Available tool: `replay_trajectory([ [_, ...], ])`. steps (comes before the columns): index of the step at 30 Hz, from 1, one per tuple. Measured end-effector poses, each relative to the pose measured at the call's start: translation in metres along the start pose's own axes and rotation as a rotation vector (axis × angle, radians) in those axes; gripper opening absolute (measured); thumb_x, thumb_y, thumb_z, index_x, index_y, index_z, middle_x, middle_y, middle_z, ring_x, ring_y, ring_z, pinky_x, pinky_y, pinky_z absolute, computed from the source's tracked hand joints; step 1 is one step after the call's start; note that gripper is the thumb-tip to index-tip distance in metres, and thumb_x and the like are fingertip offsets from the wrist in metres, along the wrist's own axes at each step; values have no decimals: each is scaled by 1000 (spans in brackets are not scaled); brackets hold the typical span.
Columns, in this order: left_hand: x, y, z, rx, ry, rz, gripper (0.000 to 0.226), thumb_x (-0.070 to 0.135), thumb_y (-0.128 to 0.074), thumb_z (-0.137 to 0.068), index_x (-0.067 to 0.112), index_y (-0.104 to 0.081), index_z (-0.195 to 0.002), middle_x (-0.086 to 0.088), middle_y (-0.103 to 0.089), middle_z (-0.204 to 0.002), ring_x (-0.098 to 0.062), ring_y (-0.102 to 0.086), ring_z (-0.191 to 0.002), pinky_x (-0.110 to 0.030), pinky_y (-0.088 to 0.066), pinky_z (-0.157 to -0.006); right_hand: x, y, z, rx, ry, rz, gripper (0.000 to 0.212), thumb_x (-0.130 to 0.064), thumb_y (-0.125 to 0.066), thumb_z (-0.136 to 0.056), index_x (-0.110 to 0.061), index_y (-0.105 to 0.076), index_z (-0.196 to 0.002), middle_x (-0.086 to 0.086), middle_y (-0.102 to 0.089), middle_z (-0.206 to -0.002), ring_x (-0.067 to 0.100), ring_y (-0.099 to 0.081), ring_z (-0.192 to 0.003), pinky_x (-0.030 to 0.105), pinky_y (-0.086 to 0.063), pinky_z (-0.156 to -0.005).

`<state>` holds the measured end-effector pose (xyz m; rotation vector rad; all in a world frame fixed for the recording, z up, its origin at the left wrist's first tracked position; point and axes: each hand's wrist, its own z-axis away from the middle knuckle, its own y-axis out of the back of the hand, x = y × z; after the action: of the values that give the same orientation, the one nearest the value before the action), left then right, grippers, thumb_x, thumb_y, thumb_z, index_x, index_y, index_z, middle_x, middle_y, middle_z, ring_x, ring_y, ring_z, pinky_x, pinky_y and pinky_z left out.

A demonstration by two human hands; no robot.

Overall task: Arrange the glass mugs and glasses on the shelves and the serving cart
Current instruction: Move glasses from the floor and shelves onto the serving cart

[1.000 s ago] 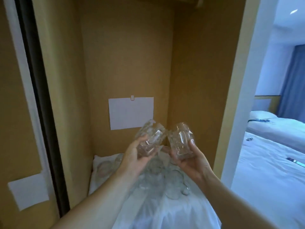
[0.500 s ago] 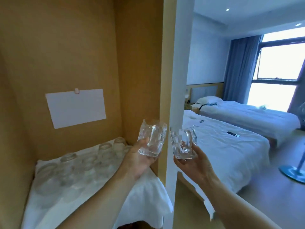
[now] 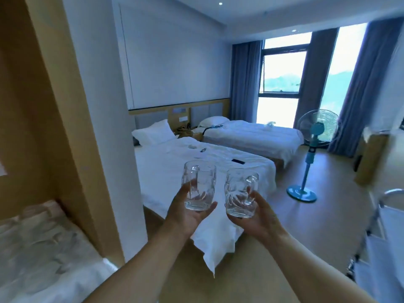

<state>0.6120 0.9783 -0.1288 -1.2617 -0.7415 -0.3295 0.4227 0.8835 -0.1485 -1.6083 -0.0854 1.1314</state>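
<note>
Glass, clear, dimpled: two mugs, both carried at centre frame, upright, mouths up, presumably so that each can be set down on its base without turning.

Item 1. Left mug point(image 3: 198, 188), lower centre. Left hand point(image 3: 188, 215) cups it from below and behind, fingers curled round the lower wall, thumb at the base on the right. Handle faces away, toward the upper left of the mug.

Item 2. Right mug point(image 3: 240, 193), just beside the first but apart from it; the gap probably keeps glass from knocking glass. Right hand point(image 3: 259, 217) holds it low, fingers wrapped under the base, thumb passing by the handle, which points right.

Item 3. Shelf with white cloth point(image 3: 43, 248), lower left of frame. Further glassware lies on it, blurred; number and kind cannot be told.

Item 4. Serving cart point(image 3: 380, 217), lower right edge, metal rail and pale panels, partly cut off. Judged the likely destination, since both mugs are held out away from the shelf.

Item 5. Near bed point(image 3: 196, 162), centre, white linen, small dark objects on top. Second bed point(image 3: 251, 134) behind it.

Item 6. Blue standing fan point(image 3: 314, 132), right of centre, on the floor.

Item 7. Window with blue curtains point(image 3: 282, 79), upper right, farthest.
</note>
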Motion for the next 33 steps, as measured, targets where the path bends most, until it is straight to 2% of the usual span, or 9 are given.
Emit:
replay_trajectory([
  [3,-33,-33,-25,-56,80,-36,92,34,-98,-45,12,-66,-128,-17,-69,-124,-34,-69,-112,-48,-52,-100,-38,38,10,88,26,1,58,-25,-78,-75,-14,-55,-126,14,-57,-124,32,-57,-113,43,-40,-107],
  [5,-55,-50,-42,-98,136,-8,91,25,-98,-43,10,-66,-127,-18,-69,-124,-34,-68,-111,-46,-52,-101,-61,60,17,115,71,38,62,-20,-88,-64,-12,-65,-122,16,-60,-125,33,-58,-115,47,-41,-110],
  [10,-103,-91,-74,-260,265,-92,49,22,-100,-46,10,-82,-90,-17,-72,-108,-34,-72,-98,-45,-57,-90,-102,107,34,183,150,136,77,-20,-100,-49,-9,-71,-118,21,-65,-125,37,-64,-112,56,-38,-113],
  [14,-137,-128,-100,-379,290,-204,69,25,-102,-42,12,-79,-107,-18,-73,-115,-36,-72,-103,-45,-60,-77,-131,146,41,242,212,171,82,-26,-102,-47,-6,-70,-120,18,-66,-122,36,-67,-107,58,-48,-102],
  [17,-163,-152,-127,-399,274,-356,94,34,-98,-46,13,-65,-130,-18,-67,-128,-39,-64,-119,-57,-52,-98,-151,173,44,293,252,192,70,-29,-104,-41,-11,-78,-103,16,-72,-112,32,-73,-97,50,-59,-83],
  [20,-192,-172,-169,-440,293,-429,77,30,-84,-66,12,-59,-136,-18,-63,-135,-41,-61,-123,-64,-45,-105,-175,198,41,382,311,160,72,-27,-105,-34,-11,-78,-99,17,-72,-111,34,-73,-95,49,-60,-77],
  [25,-239,-205,-250,-507,349,-438,90,26,-90,-58,1,-54,-136,-24,-64,-130,-46,-59,-122,-60,-52,-96,-218,227,25,534,420,200,92,-30,-105,-23,-10,-74,-107,17,-71,-110,35,-67,-98,54,-51,-97],
  [29,-275,-234,-311,-555,465,-416,84,23,-89,-51,4,-60,-127,-11,-74,-109,-26,-73,-89,-40,-60,-69,-255,247,10,615,508,204,112,-28,-105,-27,-3,-64,-127,20,-63,-115,37,-56,-109,58,-38,-110],
  [33,-306,-260,-360,-631,587,-431,69,19,-83,-69,5,-58,-131,-18,-66,-120,-29,-69,-93,-42,-57,-74,-286,273,-4,716,572,190,92,-32,-104,-17,-9,-73,-100,12,-71,-98,31,-67,-90,53,-50,-97],
])
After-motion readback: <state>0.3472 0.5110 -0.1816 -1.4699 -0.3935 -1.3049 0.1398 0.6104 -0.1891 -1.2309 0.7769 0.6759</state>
